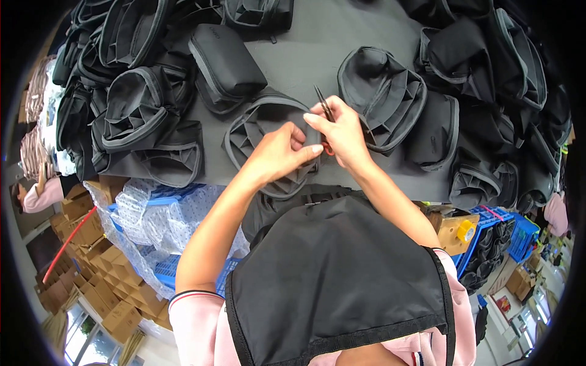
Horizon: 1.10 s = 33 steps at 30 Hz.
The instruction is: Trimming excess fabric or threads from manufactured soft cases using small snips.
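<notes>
An open black fabric pouch (278, 110) with a grey-trimmed rim lies at the table's near edge. My left hand (278, 152) is closed on the pouch's right rim, its thumb and fingers pinching the fabric. Dark-bladed scissors (325, 105) are in my right hand (345, 131), blades pointing up and away from me. A bit of their red handle shows below the fingers. The right hand is just beside the left, over the pouch's right side. What lies between the left fingertips is too small to make out.
Several black pouches (137, 110) crowd the table's left side, with a zipped one (229, 61) behind my pouch. Another open pouch (384, 97) sits close to my right hand, before a further pile. Blue crates (168, 268), bubble wrap (146, 210) and cardboard boxes (122, 274) stand below the table.
</notes>
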{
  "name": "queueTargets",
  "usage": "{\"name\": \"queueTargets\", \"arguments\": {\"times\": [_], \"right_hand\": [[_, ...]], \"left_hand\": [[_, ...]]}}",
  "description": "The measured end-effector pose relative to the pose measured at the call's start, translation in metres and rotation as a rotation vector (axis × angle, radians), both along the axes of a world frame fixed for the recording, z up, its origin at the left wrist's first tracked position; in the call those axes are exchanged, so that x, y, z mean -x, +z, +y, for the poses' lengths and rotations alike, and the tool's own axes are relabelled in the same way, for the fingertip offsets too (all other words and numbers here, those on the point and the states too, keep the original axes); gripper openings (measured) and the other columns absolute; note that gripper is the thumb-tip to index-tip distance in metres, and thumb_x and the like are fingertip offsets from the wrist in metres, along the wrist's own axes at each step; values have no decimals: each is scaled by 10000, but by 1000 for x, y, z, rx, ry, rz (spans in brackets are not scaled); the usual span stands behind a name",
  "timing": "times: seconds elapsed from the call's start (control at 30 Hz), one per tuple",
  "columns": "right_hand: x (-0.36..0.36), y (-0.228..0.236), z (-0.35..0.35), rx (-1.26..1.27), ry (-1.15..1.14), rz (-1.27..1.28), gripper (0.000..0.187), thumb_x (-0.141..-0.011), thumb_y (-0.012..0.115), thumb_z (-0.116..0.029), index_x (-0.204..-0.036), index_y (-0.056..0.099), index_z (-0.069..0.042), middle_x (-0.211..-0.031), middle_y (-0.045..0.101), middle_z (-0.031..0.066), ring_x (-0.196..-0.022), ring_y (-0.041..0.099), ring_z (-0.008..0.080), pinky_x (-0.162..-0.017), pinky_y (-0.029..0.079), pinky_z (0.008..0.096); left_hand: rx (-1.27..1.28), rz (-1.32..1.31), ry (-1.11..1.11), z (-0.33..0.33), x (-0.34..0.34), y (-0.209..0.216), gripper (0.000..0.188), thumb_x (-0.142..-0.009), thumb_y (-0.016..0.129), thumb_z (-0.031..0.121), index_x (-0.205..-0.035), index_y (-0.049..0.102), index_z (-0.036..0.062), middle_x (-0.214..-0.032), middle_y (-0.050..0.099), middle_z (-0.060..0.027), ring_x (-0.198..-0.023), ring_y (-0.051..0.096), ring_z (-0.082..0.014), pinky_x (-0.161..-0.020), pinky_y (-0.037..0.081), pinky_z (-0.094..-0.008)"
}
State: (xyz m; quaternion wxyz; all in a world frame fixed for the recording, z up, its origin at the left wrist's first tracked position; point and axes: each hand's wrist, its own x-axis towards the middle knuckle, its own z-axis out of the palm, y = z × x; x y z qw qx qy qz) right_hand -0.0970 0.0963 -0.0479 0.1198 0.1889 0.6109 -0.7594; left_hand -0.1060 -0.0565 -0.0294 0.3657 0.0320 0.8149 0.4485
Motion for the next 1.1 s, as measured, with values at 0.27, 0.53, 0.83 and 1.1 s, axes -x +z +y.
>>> {"name": "queueTargets", "arguments": {"times": [0.27,0.53,0.83,1.1], "right_hand": [[-26,8,10,-862,193,563,173,-828,607,-8,-999,587,-3,-790,659,117,-677,648,174,-615,494,271],[-72,8,26,-855,195,414,249,-735,687,-84,-956,576,-54,-824,615,56,-697,635,218,-583,478,323],[-65,-6,24,-764,271,443,222,-743,680,-107,-937,586,-55,-789,600,48,-668,610,219,-578,456,328],[-61,-6,23,-965,305,611,221,-732,684,-99,-934,600,-66,-777,597,37,-613,573,229,-557,438,332]], "left_hand": [[95,131,58,3,9,-37,339,-726,727,229,-829,536,-31,-699,601,-135,-579,594,-157,-506,477,-289],[-203,-200,351,6,13,-21,301,-719,738,126,-868,532,-35,-754,574,-70,-633,573,-120,-496,499,-266],[-235,-205,384,4,12,-28,309,-727,730,116,-893,522,-40,-764,577,-77,-654,580,-125,-507,507,-270],[-254,-226,399,7,11,-24,231,-755,702,73,-852,497,27,-709,595,-32,-632,548,-76,-536,406,-211]]}}
